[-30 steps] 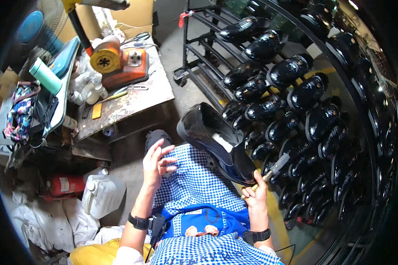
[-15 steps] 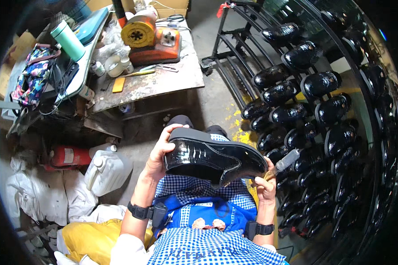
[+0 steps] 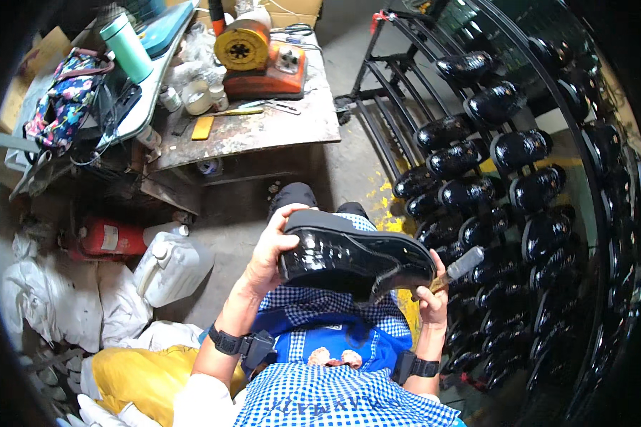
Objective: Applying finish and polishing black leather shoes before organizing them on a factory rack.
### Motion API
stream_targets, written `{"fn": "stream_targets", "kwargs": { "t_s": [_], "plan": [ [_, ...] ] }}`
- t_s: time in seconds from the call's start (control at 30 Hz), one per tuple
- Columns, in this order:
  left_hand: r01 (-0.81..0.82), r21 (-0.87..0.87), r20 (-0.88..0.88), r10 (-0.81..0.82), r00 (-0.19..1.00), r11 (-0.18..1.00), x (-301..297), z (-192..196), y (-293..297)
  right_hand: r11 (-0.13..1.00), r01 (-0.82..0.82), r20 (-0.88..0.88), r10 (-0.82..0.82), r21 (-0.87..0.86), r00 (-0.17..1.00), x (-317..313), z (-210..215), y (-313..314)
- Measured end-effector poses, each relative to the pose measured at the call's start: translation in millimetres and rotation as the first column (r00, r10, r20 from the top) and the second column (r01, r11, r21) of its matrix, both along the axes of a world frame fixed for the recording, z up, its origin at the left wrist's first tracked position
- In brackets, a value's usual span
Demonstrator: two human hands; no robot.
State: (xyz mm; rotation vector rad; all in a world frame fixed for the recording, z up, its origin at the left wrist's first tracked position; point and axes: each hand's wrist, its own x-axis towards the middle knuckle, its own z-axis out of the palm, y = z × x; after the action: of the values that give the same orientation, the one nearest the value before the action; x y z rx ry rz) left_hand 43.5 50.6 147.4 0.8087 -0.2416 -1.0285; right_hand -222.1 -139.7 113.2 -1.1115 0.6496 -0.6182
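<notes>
Lying at the upper left of the frame is a flowered bag, with a green bottle just right of it. Below them is a white jug, then, upper left of centre, the tabletop. Your left hand clasps the left end of the shoe at the centre, sole toward the top. Your right hand holds its right end plus a pale-tipped tool; black shoes fill the rack at right.
</notes>
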Motion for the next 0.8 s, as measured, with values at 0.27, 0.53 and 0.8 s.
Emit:
{"fn": "stream_targets", "kwargs": {
  "t_s": [0.27, 0.53, 0.8],
  "plan": [
    [-0.049, 0.105, -0.098, 0.059, 0.993, 0.993, -5, -11, 4, 0.977, -0.068, -0.202, 0.027, -0.202, 0.979, 3, 27, 6],
    [0.055, 0.097, 0.020, -0.057, 0.998, 0.994, -16, -29, -21, 0.883, 0.465, -0.037, -0.464, 0.055, 0.885, -99, 44, 5],
    [-0.007, 0.168, -0.144, 0.032, 0.989, 0.986, 7, -110, -14, 0.060, 0.835, 0.426, -0.879, 0.547, -0.216, -316, 24, 53]
  ]
}}
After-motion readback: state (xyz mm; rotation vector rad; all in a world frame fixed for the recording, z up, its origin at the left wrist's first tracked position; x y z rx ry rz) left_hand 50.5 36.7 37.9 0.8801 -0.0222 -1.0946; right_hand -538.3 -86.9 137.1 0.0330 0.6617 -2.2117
